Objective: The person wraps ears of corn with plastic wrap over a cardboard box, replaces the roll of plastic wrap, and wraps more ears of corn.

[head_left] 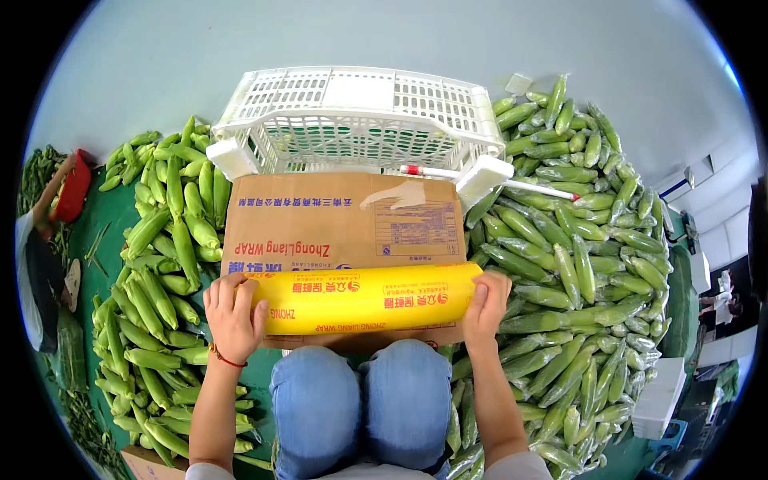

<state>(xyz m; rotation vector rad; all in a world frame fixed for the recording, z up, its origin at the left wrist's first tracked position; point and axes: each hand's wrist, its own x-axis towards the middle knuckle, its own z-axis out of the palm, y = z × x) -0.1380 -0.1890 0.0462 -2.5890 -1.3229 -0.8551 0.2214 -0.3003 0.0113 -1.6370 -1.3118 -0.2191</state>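
Observation:
A yellow roll of cling wrap [372,298] with red print lies level above my knees, over the cardboard box [320,210]. My left hand [234,316] grips its left end, the thumb toward me and the fingers over the top. At the other end, my right hand [486,302] holds the roll with the thumb on the near side. Part of the box's print is hidden behind the roll. Behind the box, a white plastic crate [352,120] lies on its side. A thin white rod [528,188] with red ends rests across the crate's right corner.
Unwrapped ears of corn in green husks [156,296] are heaped on my left. Plastic-wrapped ears [576,272] form a large pile on my right. At far left, a person's arm [52,188] is beside a red container [74,188]. White boxes [660,396] stand at far right.

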